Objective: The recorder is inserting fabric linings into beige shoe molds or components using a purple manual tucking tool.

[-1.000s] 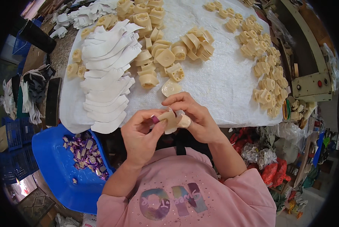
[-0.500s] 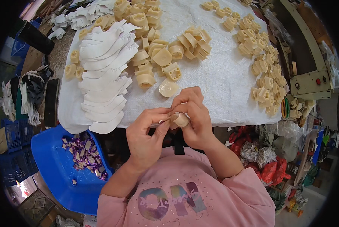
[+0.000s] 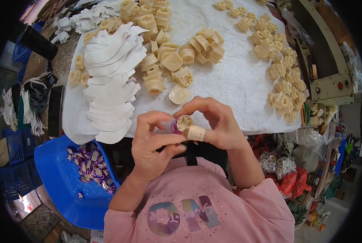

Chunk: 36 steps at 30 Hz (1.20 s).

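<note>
A small beige moulded piece, shaped like a shoe heel (image 3: 184, 122), is pinched between the thumb and fingers of my right hand (image 3: 223, 127), its ribbed hollow end upward. Purple shiny material (image 3: 175, 126) shows along its left side. Beige tape is wrapped round my right thumb. My left hand (image 3: 150, 139) is just left of the heel, index finger raised and apart from the thumb, which reaches toward the heel's lower side; nothing shows in its grip. Beyond my hands, a single heel (image 3: 179, 94) lies at the near end of a heap of beige heels (image 3: 173, 60).
Overlapping white curved cut pieces (image 3: 112, 89) run down the left of the white-covered table (image 3: 229, 93). More beige heels (image 3: 284, 65) line its right side. A blue bin (image 3: 59, 178) at lower left holds purple-and-beige pieces (image 3: 94, 164). A machine frame (image 3: 332, 87) stands at right.
My left fingers have spread and drawn back from the heel. My right hand has shifted slightly right and turned, so the heel's hollow end and purple side now show.
</note>
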Motion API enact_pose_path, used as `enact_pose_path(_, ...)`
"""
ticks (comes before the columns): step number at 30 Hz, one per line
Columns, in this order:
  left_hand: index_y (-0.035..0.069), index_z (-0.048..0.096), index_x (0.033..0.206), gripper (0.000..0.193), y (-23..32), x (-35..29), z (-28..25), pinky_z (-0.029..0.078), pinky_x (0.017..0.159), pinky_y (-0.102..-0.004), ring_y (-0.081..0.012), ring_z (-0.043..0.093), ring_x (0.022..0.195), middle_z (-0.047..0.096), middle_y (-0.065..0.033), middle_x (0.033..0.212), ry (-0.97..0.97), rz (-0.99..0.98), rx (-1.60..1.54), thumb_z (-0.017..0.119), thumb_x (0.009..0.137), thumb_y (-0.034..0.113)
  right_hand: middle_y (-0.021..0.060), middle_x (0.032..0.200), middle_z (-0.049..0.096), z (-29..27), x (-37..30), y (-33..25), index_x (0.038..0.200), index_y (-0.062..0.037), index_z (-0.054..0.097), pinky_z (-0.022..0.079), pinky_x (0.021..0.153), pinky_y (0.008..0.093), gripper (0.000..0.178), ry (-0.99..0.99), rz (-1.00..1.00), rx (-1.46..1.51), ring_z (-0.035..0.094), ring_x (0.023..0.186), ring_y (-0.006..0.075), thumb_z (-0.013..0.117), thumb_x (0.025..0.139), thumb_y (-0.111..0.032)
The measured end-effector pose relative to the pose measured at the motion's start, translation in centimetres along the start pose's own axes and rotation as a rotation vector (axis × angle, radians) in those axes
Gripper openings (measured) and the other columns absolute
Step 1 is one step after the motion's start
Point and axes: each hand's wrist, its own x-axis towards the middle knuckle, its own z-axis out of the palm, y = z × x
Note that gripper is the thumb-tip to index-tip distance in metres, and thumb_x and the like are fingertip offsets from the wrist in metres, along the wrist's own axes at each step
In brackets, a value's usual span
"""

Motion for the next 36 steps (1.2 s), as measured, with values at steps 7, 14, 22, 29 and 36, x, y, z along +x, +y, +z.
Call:
enact_pose_path(7, -0.002, 0.026, 0.138, 0.062, 0.8, 0.1, 0.6, 0.038, 0.094, -0.0293, -0.019, 0.052, 0.103, 0.049, -0.0122, 0.118, -0.174, -0.708, -0.711, 0.042, 0.093, 0.037, 0.0068, 0.099, 0.063, 1.7, -0.4, -0.1, 0.11, -0.007, 0.06, 0.047, 0.077, 0.0328, 0.046, 0.014, -0.291, -0.325, 0.058, 0.086, 0.0235, 0.078, 0.068, -0.009)
enact_pose_path(14, 0.0, 0.021, 0.138, 0.051, 1.8, 0.0, 1.7, 0.044, 0.076, -0.0258, -0.0124, 0.052, 0.086, 0.049, -0.0111, 0.107, -0.011, -0.679, -0.645, 0.033, 0.098, 0.029, 0.0079, 0.097, 0.059, 3.2, -0.1, 0.1, 0.11, -0.0085, 0.059, 0.048, 0.072, 0.0338, 0.035, 0.112, -0.432, -0.569, 0.055, 0.079, 0.022, 0.069, 0.078, -0.016)
enact_pose_path(22, -0.003, 0.017, 0.139, 0.069, 1.5, -0.2, 2.3, 0.044, 0.06, -0.0238, -0.0116, 0.052, 0.074, 0.046, -0.0127, 0.111, -0.083, -0.471, -0.629, 0.03, 0.097, 0.049, 0.007, 0.101, 0.055, 2.5, 0.5, 0.2, 0.091, -0.0048, 0.055, 0.046, 0.037, 0.0187, 0.016, -0.111, 0.236, 0.369, 0.057, 0.061, 0.0088, 0.054, 0.091, -0.021)
enact_pose_path(29, -0.003, 0.026, 0.133, 0.059, 2.4, -0.2, 2.6, 0.041, 0.081, -0.0245, -0.0122, 0.048, 0.096, 0.044, -0.0119, 0.115, -0.007, -0.493, -0.398, 0.031, 0.098, 0.044, 0.0059, 0.1, 0.053, 4.7, -1.1, 2.4, 0.101, -0.0035, 0.055, 0.046, 0.082, 0.0302, 0.019, 0.056, -0.061, 0.08, 0.054, 0.093, 0.0161, 0.051, 0.094, -0.021)
enact_pose_path(36, 0.004, 0.027, 0.134, 0.045, 1.5, -0.2, 3.0, 0.04, 0.081, -0.0248, -0.0105, 0.047, 0.092, 0.046, -0.0082, 0.109, 0.268, -0.605, -0.487, 0.037, 0.095, 0.023, 0.0115, 0.105, 0.053, 6.3, -1.1, 2.0, 0.121, -0.0018, 0.051, 0.037, 0.091, 0.0333, 0.032, 0.176, -0.078, 0.251, 0.049, 0.101, 0.0245, 0.044, 0.095, -0.019)
